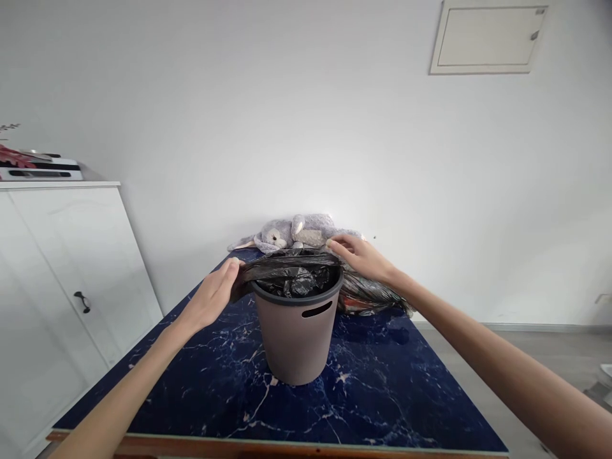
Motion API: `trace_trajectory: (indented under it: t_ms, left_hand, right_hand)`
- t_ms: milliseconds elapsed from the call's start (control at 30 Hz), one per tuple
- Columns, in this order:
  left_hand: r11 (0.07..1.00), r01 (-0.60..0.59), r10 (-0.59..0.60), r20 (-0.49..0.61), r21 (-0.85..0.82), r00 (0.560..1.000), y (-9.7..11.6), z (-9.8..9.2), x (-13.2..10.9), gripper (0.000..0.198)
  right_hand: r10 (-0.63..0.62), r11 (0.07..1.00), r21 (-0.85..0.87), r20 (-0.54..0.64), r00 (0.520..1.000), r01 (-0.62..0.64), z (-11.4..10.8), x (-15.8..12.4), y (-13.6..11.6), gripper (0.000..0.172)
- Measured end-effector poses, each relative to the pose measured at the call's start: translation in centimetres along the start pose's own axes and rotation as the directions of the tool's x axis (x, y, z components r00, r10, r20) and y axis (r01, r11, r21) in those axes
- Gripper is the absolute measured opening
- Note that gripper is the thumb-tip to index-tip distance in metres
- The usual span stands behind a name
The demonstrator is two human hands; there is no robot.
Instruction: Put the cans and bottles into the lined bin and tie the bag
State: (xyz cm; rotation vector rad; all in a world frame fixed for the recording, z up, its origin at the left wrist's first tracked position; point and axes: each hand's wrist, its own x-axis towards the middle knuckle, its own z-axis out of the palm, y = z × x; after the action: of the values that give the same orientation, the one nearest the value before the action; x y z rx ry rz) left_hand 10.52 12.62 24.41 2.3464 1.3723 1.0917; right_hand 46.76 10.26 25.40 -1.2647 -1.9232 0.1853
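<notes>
Lining a round, tapered, taupe-brown plastic bin (296, 344) with a thin, glossy black plastic bag (287, 262) looks to be the work in hand, and it seems partway along. Much of the bag sits down inside the bin, while its upper edge is drawn out as a flattened band across the mouth, between the two hands. The left hand (215, 294) has its fingers clamped on the band's end, just outside the bin's left side; the right hand (356, 254) has its fingers pinched together on the edge near the back right, though that hold is partly hidden. At the front, the smooth dark grey rim (291, 300) is bare, so turning the bag down over it appears left to do; the far side of the rim cannot be made out. The bag itself is crumpled and shiny within the bin, with pale highlights along its folds, and smoother, slightly see-through where it is pulled taut. The bin stands upright near the middle of the dark blue, white-veined, marble-patterned worktop (201, 382), its oval handle slot facing forward and right. Behind lie a grey plush rabbit (277, 236) and a filled, dark translucent plastic bag (375, 297).
</notes>
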Motion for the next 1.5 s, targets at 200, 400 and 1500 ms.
trace_trajectory:
  t_ms: [200, 400, 1500]
  left_hand:
    - [0.970, -0.241, 0.239, -0.083, -0.015, 0.968, 2.2, -1.4, -2.6, 0.027]
    - [0.795, -0.606, 0.599, -0.125, -0.018, 0.791, 3.2, -1.2, -4.9, 0.011]
    - [0.880, 0.139, -0.040, 0.221, -0.454, 0.974, -2.2, 9.4, -4.0, 0.147]
  right_hand:
    - [-0.200, 0.975, -0.080, 0.083, 0.976, 0.207, -2.3, -2.0, -3.3, 0.027]
    - [-0.237, 0.971, 0.018, 0.009, 0.972, 0.237, -2.8, -5.0, -4.3, 0.022]
    - [0.425, 0.415, 0.818, 0.213, 0.880, -0.398, 7.9, -4.6, -1.6, 0.093]
